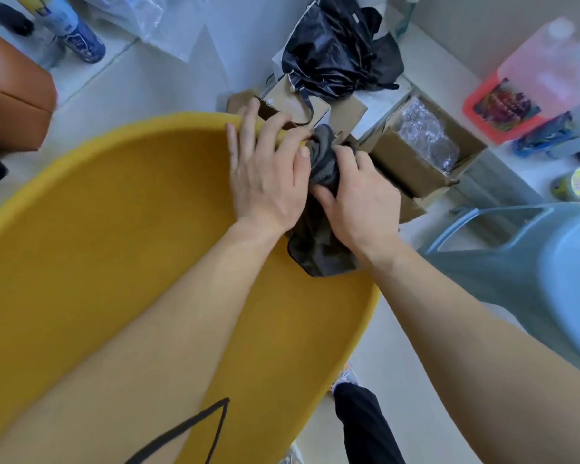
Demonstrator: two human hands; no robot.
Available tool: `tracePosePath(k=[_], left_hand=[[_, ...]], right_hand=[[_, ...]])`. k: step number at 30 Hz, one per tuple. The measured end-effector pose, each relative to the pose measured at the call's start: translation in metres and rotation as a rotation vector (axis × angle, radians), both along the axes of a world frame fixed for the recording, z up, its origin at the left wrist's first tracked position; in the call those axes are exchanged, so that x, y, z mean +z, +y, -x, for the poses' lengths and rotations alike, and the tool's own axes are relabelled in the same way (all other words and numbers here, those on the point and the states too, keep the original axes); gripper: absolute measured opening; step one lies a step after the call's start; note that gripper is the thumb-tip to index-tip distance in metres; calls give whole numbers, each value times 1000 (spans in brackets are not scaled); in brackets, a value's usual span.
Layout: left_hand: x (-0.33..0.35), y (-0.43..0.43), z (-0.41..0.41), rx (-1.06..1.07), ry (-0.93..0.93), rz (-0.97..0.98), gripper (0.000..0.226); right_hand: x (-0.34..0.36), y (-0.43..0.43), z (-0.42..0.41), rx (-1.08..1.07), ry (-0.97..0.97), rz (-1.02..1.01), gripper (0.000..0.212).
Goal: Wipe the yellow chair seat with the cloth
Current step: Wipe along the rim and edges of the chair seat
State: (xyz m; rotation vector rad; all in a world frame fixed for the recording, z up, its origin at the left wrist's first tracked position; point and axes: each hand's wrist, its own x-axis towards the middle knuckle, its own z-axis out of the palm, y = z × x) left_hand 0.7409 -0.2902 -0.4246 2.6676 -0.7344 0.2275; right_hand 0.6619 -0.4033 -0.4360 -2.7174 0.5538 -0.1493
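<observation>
The yellow chair seat (124,236) fills the left and middle of the view, its curved rim running from the left to the upper middle. A dark grey cloth (318,249) is bunched at the seat's right edge and hangs down over it. My left hand (268,172) lies over the rim with its fingers curled on the edge, its thumb against the cloth. My right hand (359,195) grips the bunched cloth from the right side.
Open cardboard boxes (426,155) and a black bag (342,48) stand on the floor just beyond the chair. A pink jug (536,78) and a grey-blue chair (549,262) are at the right. Spray cans (74,31) and a brown stool (14,98) sit at the upper left.
</observation>
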Motion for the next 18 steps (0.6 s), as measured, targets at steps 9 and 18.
tracePosePath(k=[9, 18], left_hand=[[-17, -6, 9, 6, -74, -21, 34], [-41, -9, 40, 41, -112, 116, 51]], right_hand=[[-85, 35, 143, -648, 27, -593, 42], [-69, 10, 97, -393, -160, -329, 51]])
